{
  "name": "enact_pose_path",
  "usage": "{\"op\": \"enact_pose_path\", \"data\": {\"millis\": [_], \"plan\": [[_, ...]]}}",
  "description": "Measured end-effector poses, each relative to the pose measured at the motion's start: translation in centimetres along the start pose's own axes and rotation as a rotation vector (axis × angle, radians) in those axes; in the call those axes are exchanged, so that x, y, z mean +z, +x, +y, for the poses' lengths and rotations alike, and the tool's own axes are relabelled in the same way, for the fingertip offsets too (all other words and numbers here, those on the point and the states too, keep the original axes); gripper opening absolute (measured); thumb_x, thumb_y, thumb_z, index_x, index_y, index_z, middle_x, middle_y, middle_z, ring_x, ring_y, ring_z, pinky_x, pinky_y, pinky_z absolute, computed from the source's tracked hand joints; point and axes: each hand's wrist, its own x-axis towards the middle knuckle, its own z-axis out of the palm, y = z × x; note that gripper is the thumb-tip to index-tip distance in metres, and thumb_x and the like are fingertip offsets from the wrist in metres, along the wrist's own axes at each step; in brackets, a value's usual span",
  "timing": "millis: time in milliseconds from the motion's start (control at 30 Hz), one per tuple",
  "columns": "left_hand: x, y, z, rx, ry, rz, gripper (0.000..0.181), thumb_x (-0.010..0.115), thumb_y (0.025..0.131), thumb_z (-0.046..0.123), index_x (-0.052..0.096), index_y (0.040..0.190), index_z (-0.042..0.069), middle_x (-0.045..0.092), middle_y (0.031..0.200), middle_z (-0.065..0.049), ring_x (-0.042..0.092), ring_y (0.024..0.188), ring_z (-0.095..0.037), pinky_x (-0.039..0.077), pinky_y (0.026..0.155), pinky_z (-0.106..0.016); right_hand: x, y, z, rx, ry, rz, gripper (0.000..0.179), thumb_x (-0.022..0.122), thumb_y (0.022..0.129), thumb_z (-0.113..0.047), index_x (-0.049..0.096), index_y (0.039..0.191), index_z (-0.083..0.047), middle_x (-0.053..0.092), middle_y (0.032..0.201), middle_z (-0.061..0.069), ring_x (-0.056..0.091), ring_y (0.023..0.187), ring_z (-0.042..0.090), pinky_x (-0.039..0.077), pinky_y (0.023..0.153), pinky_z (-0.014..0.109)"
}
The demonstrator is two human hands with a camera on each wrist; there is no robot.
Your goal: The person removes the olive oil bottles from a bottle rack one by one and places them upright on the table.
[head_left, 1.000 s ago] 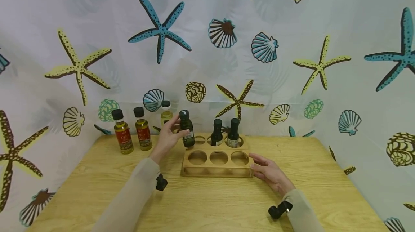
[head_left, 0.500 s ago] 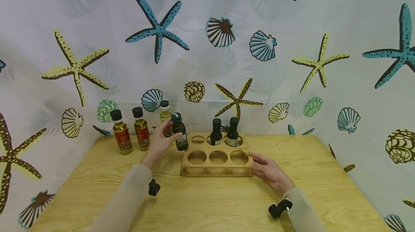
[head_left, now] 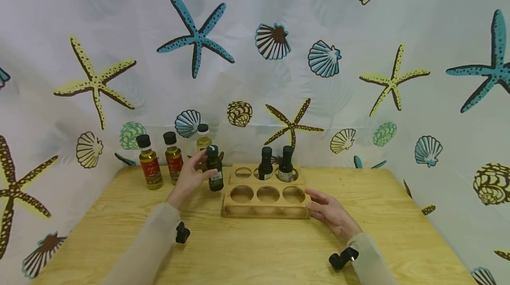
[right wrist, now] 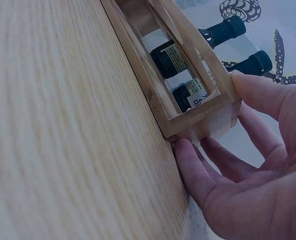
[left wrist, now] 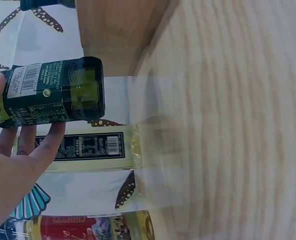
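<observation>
A dark green glass bottle [head_left: 215,173] with a dark cap is upright in my left hand [head_left: 191,179], just left of the wooden bottle rack [head_left: 267,210]. Thumb and fingers grip its sides; in the left wrist view its base [left wrist: 98,90] is a little off the tabletop. My right hand [head_left: 331,212] holds the rack's right end, the thumb [right wrist: 260,92] at its upper edge and the fingertips against its end. Two dark bottles, one in the back middle hole [head_left: 265,164] and one in the back right hole [head_left: 285,165], stand in the rack.
Two oil bottles with red labels, one outer [head_left: 150,163] and one inner [head_left: 173,156], stand at the back left of the table [head_left: 255,249]. A pale yellow bottle [head_left: 203,140] is behind my left hand. A patterned curtain [head_left: 255,81] hangs close behind the table.
My left hand has carried the dark green bottle leftward and down, from above the rack's back left hole to beside the rack. My right hand and the rack have stayed in place.
</observation>
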Motion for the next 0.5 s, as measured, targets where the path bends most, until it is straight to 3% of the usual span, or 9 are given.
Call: {"op": "enact_pose_path", "data": {"millis": [233,500], "plan": [[-0.4,0.1,-1.0,0.005,0.020,-0.011,0.075,0.071,0.091,0.016,0.032,0.154,0.009,0.044,0.147,-0.020,0.043,0.134,-0.041,0.040,0.107,-0.058,-0.1,0.1,0.3,-0.005,-0.004,-0.009,0.057,0.062,0.097,-0.016,0.041,0.150,-0.013,0.024,0.159,0.021,0.047,0.131,0.023,0.048,0.102,0.038],[-0.7,0.2,-1.9,-0.048,-0.036,-0.009,0.072,0.069,0.092,0.011,0.033,0.153,0.007,0.039,0.151,-0.019,0.040,0.137,-0.039,0.036,0.110,-0.057,-0.1,0.3,0.4,0.007,0.001,0.001,0.054,0.060,0.098,-0.013,0.043,0.150,-0.015,0.024,0.160,0.018,0.039,0.138,0.029,0.044,0.106,0.043]]}}
